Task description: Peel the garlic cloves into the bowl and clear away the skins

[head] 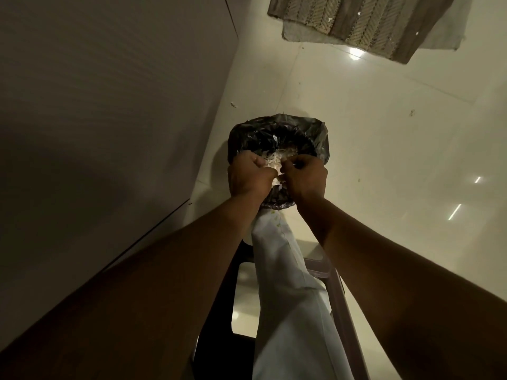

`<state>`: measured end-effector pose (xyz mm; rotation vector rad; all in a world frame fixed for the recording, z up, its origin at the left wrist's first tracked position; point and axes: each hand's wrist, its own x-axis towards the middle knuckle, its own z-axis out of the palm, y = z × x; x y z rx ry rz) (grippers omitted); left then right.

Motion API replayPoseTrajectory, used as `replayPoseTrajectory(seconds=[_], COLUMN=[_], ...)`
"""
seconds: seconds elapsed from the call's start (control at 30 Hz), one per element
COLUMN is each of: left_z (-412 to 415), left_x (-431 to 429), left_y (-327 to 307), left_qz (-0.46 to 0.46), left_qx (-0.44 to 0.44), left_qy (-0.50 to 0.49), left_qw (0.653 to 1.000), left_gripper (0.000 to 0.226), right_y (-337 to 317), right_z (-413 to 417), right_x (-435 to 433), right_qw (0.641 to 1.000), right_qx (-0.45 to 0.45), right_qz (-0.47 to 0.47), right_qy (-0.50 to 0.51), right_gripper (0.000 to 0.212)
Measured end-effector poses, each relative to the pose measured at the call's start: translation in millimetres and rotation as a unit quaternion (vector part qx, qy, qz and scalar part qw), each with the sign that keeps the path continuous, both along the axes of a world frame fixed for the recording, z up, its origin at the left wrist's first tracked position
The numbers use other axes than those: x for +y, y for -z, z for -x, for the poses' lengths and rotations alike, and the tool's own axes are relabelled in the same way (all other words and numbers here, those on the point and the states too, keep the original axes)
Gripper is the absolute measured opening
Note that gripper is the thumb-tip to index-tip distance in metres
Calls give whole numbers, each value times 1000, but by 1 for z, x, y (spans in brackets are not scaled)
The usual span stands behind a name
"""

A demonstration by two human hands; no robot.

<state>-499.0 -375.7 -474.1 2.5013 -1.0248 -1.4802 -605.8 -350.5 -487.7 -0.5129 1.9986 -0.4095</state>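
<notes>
1. Seen from above: a round bin point(274, 126) lined with a crinkled black plastic bag, standing on a glossy cream tiled floor point(356, 133), close beside a plain pale wall panel point(109, 105) on the left.
2. Right over the near side of the bin's mouth: left hand point(251, 175) and right hand point(306, 176), backs up, nearly touching.
3. Between the two hands, above the bag's opening: a bunched clump of pale, papery garlic skins point(274, 163).
4. Left hand: fingers curled into a fist round the left part of the clump, thumb lying against the skins.
5. Right hand: fingers curled inward, pinching the right part of the clump; fingertips hidden beneath the hand.
6. Just beyond the knuckles: more pale flakes; impossible to tell whether held or already lying in the bag.
7. Below the forearms: a pale grey trouser leg point(288, 297) with a few greenish specks near its far end, and a mauve plastic frame point(338, 292) beside it.
8. At the far top: a woven brown-and-beige herringbone mat point(370, 20) on the floor, well apart from the bin.
9. Here and there on the tiles: small loose scraps point(233, 104).
</notes>
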Motion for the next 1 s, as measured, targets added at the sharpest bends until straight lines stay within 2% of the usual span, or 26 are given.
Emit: replayPoseTrajectory(seconds=[0.07,0.1,0.17,0.2,0.27,0.37,0.43,0.57,0.63,0.7,0.73,0.83,0.87,0.9,0.97,1.0], left_z=[-1,-2,-3,-4,-8,-12,-14,-20,-23,-26,-27,-31,-31,-31,-30,-29], left_x=[2,3,3,3,5,7,9,11,14,18,20,23,23,23,22,21], left_y=[2,2,0,0,0,-2,-4,-1,1,3,3,3,2,0,-8,-12], left_qz=[4,7,15,23,40,36,19,16,11,0,-4,-10,-9,-7,0,6], left_qx=[16,18,6,-4,-22,2,42,49,44,38,38,34,35,36,39,43], left_qy=[-24,-30,-33,-41,-34,-37,-66,-81,-86,-86,-87,-79,-73,-65,-49,-43], left_qw=[1000,999,999,999,998,999,997,995,995,996,995,996,997,997,998,998], left_gripper=[36,34,15,22,39,16,35,22,19,16,14,15,18,21,25,26], right_y=[0,0,0,1,1,-2,-3,2,4,7,8,10,12,10,5,1], right_z=[1,0,-2,-2,-2,-3,-6,-9,-9,-11,-12,-15,-14,-15,-15,-17], right_x=[0,0,1,2,2,2,0,0,2,4,6,6,6,5,3,3], right_qw=[999,998,997,997,997,997,996,995,995,994,992,993,994,993,989,989], right_qx=[22,21,-4,-13,-2,35,40,41,49,70,77,61,57,61,73,71], right_qz=[-6,-14,-29,-27,-13,11,11,15,21,-1,-9,-23,-23,-26,-36,-35], right_qy=[-32,-53,-75,-78,-76,-73,-74,-92,-80,-89,-96,-98,-94,-99,-120,-128], right_gripper=[21,31,47,52,53,43,43,61,48,24,21,52,52,44,15,14])
